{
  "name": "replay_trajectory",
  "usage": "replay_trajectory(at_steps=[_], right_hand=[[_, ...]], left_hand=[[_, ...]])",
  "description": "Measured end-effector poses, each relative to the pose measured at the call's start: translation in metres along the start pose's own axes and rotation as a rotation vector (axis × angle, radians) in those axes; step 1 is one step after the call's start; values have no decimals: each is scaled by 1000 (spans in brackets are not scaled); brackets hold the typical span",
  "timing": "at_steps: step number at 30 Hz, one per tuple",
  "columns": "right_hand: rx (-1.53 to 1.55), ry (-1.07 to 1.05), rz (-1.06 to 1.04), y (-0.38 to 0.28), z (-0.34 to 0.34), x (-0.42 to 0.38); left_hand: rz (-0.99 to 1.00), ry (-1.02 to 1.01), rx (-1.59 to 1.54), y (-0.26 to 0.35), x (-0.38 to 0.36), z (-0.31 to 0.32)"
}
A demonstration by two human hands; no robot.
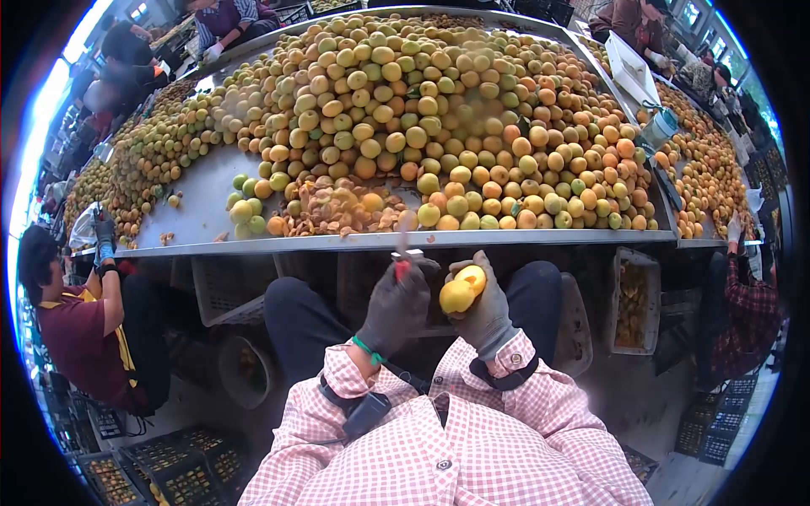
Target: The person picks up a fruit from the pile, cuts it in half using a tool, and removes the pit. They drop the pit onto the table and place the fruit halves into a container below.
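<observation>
My left hand [398,310], in a dark grey glove, is closed around a small knife [402,266] with a red handle; its blade points up and looks blurred. A bright yellow apricot [458,295], seemingly cut open into two joined parts, is held in the gloved fingers of my right hand [489,319]. Both hands are just in front of the metal table's edge [337,246], above my knees. Beyond them lies a heap of brownish-orange apricot scraps [342,211], and behind it a large pile of whole apricots [371,93].
Under the table stand a white crate [221,291], a bucket [245,371] and a crate of orange pieces [633,299]. Black crates [190,464] are at lower left. One person [84,329] works at left, another [747,312] at right. A jug [660,128] stands by the divider.
</observation>
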State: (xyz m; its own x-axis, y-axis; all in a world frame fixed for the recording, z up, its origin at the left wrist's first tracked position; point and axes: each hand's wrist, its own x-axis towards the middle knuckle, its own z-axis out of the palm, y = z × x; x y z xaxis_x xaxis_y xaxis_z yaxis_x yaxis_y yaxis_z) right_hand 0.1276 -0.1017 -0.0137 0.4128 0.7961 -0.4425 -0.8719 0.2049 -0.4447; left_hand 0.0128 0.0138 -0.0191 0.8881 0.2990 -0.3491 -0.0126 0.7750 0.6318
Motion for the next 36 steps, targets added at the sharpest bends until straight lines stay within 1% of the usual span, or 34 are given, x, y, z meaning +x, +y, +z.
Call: replay_trajectory(at_steps=[1, 2, 3, 5, 6, 7, 9, 10, 12, 13, 15, 16, 18, 19, 21, 22, 23, 25, 26, 27, 28, 29, 30, 31, 32, 33, 34, 35, 36], right_hand=[[44, 90, 66, 1, 7, -1], [-38, 67, 80, 4, 9, -5], [-37, 66, 83, 10, 2, -4], [-51, -155, 73, 24, -17, 5], [22, -180, 112, 18, -3, -6], [23, -179, 114, 23, -3, -5], [-414, -23, -213, 33, -1, -5], [-413, -22, -213, 30, 1, -7], [-153, -149, -34, 19, 8, -14], [-155, -147, -33, 16, 8, -14], [138, -241, 111, 15, 8, -13], [138, -241, 115, 13, 6, -11], [230, -333, 186, 10, 2, -6], [229, -336, 187, 8, 2, -6], [-183, -188, 57, 5, 3, -8], [-464, -141, -111, 9, 5, -5], [-464, -141, -111, 12, 5, 0], [-1404, -63, -887, 13, 7, 11], [-1397, -58, -843, 14, 10, 10], [-1397, -57, -842, 15, 7, 14], [-1363, -161, -846, 18, -1, 21], [-1327, -263, -850, 20, -7, 26], [-1298, -219, -844, 22, -6, 27], [-1298, -218, -845, 22, -6, 25], [-999, -35, -610, 19, -6, 19], [-693, 140, -374, 14, -2, 11], [-366, 132, -152, 4, 3, 5], [-365, 137, -154, -1, -1, 0], [-220, 16, 48, -5, -6, -5]], left_hand=[[292, 38, 396, -12, 2, 0], [585, 75, 792, -18, 4, -2], [585, 78, 793, -12, 0, 2], [474, 85, 1354, 11, -13, 16], [468, 100, 1376, 15, -13, 16], [467, 102, 1376, 15, -13, 16], [562, 80, 1305, 14, -11, 17], [561, 78, 1306, 11, -10, 17], [490, 194, 936, 1, -5, 13], [490, 193, 933, -3, -3, 13], [575, 239, 804, -4, -2, 14], [575, 242, 804, 0, -3, 15], [288, 262, 337, 9, -5, 19], [291, 263, 338, 8, -2, 10], [257, 209, 233, 3, 6, -8], [198, 247, 381, 3, 5, -9], [198, 247, 382, 4, 3, -9], [3, 226, -205, 13, 0, 5], [2, 226, -205, 10, 2, 5], [0, 239, -137, 6, 5, 5], [-3, 253, -68, 2, 8, 3], [-3, 252, -68, -1, 9, -1], [55, 262, 44, -3, 11, -5], [111, 272, 156, -5, 13, -9], [110, 270, 155, -3, 13, -15], [117, 285, 281, 3, 11, -23], [123, 298, 408, 10, 9, -27], [119, 294, 408, 18, 7, -29], [86, 152, 155, 30, 3, -23]])
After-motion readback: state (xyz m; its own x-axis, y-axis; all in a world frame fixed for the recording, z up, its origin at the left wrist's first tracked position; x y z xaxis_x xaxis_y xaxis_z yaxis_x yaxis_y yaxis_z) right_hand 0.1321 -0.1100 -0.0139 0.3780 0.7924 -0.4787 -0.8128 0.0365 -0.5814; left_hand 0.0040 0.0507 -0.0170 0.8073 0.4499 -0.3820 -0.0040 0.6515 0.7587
